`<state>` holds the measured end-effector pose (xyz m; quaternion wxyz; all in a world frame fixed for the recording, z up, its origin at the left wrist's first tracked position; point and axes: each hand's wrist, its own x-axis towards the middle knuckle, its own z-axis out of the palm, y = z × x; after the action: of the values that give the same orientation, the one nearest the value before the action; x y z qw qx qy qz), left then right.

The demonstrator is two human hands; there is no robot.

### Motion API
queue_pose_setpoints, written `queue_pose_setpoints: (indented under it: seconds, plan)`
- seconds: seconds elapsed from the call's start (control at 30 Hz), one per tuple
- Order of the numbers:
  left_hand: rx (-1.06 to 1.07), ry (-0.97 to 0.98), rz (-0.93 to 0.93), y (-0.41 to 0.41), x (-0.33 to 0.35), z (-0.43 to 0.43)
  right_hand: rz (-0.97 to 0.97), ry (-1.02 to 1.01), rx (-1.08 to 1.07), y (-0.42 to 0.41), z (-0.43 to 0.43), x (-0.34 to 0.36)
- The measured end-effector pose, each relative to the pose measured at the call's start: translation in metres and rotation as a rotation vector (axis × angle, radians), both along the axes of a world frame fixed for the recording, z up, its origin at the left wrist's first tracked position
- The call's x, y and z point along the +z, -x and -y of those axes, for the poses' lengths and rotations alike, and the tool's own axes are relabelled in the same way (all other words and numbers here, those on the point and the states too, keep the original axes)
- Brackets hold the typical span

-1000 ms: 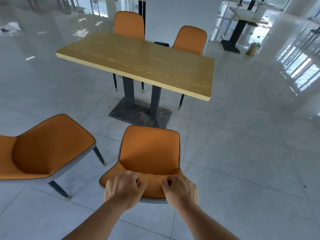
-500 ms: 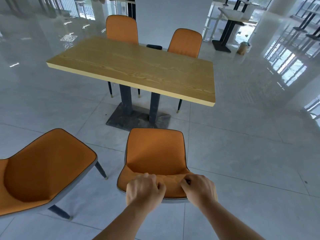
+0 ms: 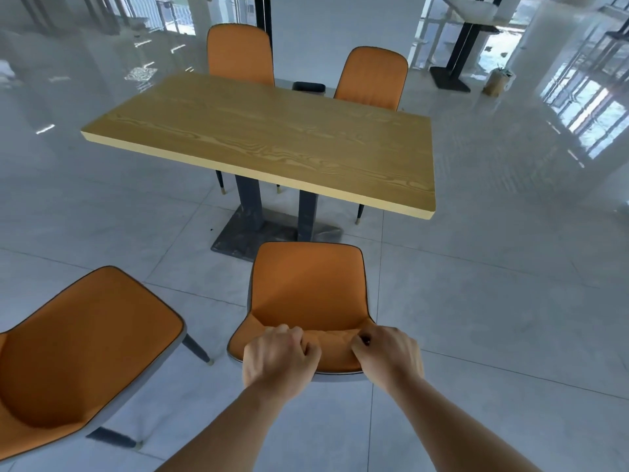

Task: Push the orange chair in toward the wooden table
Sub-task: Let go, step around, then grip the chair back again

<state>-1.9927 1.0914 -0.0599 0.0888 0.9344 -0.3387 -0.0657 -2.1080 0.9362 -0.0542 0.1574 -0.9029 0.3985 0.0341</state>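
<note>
Orange chair (image 3: pixel 308 287) mid-push, short of the wooden table (image 3: pixel 272 141); left hand (image 3: pixel 279 361) and right hand (image 3: pixel 388 356), fingers curled over its backrest top; next, a straight shove sliding the seat beneath the tabletop

Orange seat and backrest on near chair (image 3: pixel 308 291), dark piping along edge, grey shell underneath. Same orange and grey on left chair (image 3: pixel 85 342), dark legs with gold tips. Two far chairs (image 3: pixel 240 52) orange as well. Light yellow-tan table top (image 3: pixel 272 137) with darker brown wavy grain, paler plain edge band. Dark grey mottled pedestal and base (image 3: pixel 252 233). Pale grey glossy floor tiles (image 3: pixel 493 301), faint marbling, thin dark grout lines.
</note>
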Motion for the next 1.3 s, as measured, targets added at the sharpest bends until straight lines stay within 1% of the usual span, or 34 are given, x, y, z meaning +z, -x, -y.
queue_pose_setpoints:
  seconds: [0.3, 0.47, 0.53, 0.6, 0.67, 0.7, 0.73, 0.8, 0.87, 0.93, 1.0, 1.1, 1.2, 1.3]
  plan:
    - [-0.005, -0.039, -0.033, -0.013, 0.003, 0.014, 0.007, -0.023, 0.048, -0.011, 0.015, 0.001]
    - [-0.039, -0.078, -0.074, -0.013, 0.011, 0.015, -0.03, -0.05, 0.051, -0.011, 0.016, 0.007]
    - [-0.045, -0.124, -0.129, -0.016, 0.01, 0.016, -0.055, -0.066, 0.052, -0.012, 0.015, 0.01]
    - [-0.058, -0.171, -0.233, -0.02, 0.011, 0.016, -0.076, -0.1, 0.056, -0.012, 0.014, 0.014]
    - [-0.016, -0.108, -0.386, -0.025, 0.019, 0.012, -0.1, -0.182, 0.071, -0.012, 0.015, 0.019]
    - [0.012, -0.059, -0.436, -0.027, 0.026, 0.007, -0.095, -0.239, 0.074, -0.012, 0.016, 0.022]
    - [0.029, -0.032, -0.446, -0.028, 0.034, 0.0, -0.071, -0.293, 0.072, -0.012, 0.017, 0.025]
    - [0.04, -0.021, -0.365, -0.029, 0.049, -0.022, 0.034, -0.368, 0.059, -0.011, 0.014, 0.034]
    - [0.05, -0.008, -0.265, -0.028, 0.06, -0.052, 0.151, -0.4, 0.025, -0.012, 0.005, 0.046]
    - [0.054, -0.034, -0.168, -0.024, 0.07, -0.084, 0.183, -0.418, 0.004, -0.012, -0.011, 0.058]
    - [0.061, -0.099, -0.122, -0.017, 0.075, -0.117, 0.173, -0.344, 0.069, -0.015, -0.028, 0.066]
    - [0.116, -0.144, -0.078, -0.017, 0.085, -0.156, 0.207, -0.197, 0.226, -0.027, -0.056, 0.074]
    - [0.178, -0.117, -0.016, -0.019, 0.099, -0.186, 0.249, -0.118, 0.363, -0.041, -0.088, 0.087]
    - [0.208, -0.075, 0.023, -0.02, 0.112, -0.214, 0.269, -0.096, 0.428, -0.053, -0.114, 0.099]
